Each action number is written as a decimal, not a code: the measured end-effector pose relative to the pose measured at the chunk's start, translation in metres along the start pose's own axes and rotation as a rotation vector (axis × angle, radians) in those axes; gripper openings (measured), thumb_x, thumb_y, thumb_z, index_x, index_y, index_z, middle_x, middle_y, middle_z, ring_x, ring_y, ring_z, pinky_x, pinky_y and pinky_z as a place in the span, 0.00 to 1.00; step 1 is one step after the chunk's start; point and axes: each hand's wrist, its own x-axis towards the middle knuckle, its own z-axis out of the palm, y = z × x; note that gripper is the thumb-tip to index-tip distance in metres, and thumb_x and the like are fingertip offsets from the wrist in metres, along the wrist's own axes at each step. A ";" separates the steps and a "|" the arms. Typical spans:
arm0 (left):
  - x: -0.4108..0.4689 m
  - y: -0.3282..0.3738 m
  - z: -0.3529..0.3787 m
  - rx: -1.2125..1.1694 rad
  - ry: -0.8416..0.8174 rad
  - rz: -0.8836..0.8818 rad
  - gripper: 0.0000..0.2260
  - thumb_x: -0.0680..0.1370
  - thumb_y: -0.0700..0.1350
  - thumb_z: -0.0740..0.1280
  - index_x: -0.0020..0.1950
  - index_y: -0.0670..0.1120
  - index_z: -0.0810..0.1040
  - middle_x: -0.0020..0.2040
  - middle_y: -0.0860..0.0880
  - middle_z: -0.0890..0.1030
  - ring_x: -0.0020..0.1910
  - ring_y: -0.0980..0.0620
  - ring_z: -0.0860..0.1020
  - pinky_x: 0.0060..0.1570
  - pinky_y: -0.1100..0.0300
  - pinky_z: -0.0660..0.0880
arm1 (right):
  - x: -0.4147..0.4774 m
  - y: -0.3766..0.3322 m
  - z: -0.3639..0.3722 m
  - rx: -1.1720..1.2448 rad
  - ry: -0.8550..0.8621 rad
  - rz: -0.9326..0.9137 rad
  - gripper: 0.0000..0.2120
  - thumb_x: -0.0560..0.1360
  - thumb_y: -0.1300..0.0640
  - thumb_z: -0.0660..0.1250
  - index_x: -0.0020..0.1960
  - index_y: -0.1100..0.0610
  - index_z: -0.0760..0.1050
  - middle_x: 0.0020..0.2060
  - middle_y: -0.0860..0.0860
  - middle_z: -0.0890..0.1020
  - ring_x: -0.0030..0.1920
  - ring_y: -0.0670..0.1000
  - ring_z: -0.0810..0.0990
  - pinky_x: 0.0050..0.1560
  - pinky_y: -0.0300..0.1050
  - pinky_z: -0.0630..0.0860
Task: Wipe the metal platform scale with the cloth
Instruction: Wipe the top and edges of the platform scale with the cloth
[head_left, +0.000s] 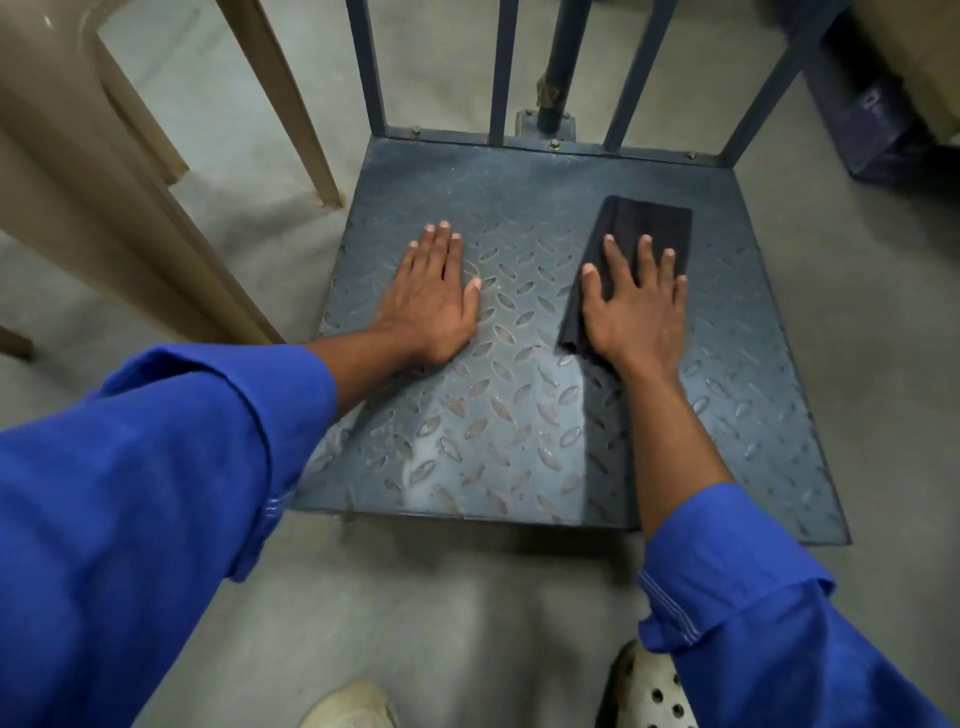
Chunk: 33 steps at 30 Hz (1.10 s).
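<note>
The metal platform scale (519, 415) is a dark grey diamond-tread plate lying low on the floor, with blue upright bars along its far edge. A folded black cloth (644, 223) lies on the plate's right half. My right hand (636, 306) presses flat on the cloth with fingers spread and straight, covering its near part. My left hand (434, 296) rests flat on the bare plate to the left, fingers straight, holding nothing. Both forearms reach in from blue sleeves.
A beige plastic chair (130, 171) stands close at the left, one leg (291, 104) near the plate's far-left corner. The blue bars (501, 73) and a post rise behind the plate. Dark boxes (883, 124) sit far right. My shoes (649, 691) are on the grey floor.
</note>
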 end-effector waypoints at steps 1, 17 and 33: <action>-0.006 -0.001 0.001 0.006 -0.015 0.028 0.32 0.88 0.58 0.43 0.87 0.39 0.42 0.87 0.40 0.42 0.86 0.44 0.40 0.83 0.50 0.36 | -0.007 -0.003 0.000 -0.001 0.000 0.004 0.31 0.84 0.33 0.41 0.85 0.40 0.49 0.85 0.51 0.48 0.85 0.56 0.42 0.83 0.60 0.42; -0.041 0.045 0.022 -0.002 0.012 0.107 0.34 0.87 0.60 0.44 0.86 0.38 0.44 0.87 0.40 0.43 0.86 0.44 0.40 0.84 0.48 0.38 | -0.071 0.027 -0.002 0.047 0.072 0.025 0.29 0.84 0.33 0.46 0.83 0.39 0.56 0.85 0.50 0.54 0.85 0.54 0.46 0.84 0.59 0.45; -0.117 -0.014 0.016 -0.039 0.055 0.104 0.33 0.87 0.60 0.44 0.88 0.44 0.44 0.88 0.46 0.43 0.86 0.50 0.39 0.84 0.52 0.38 | -0.112 -0.007 0.012 0.023 0.076 -0.071 0.29 0.85 0.37 0.44 0.84 0.41 0.53 0.85 0.49 0.52 0.85 0.54 0.45 0.83 0.61 0.44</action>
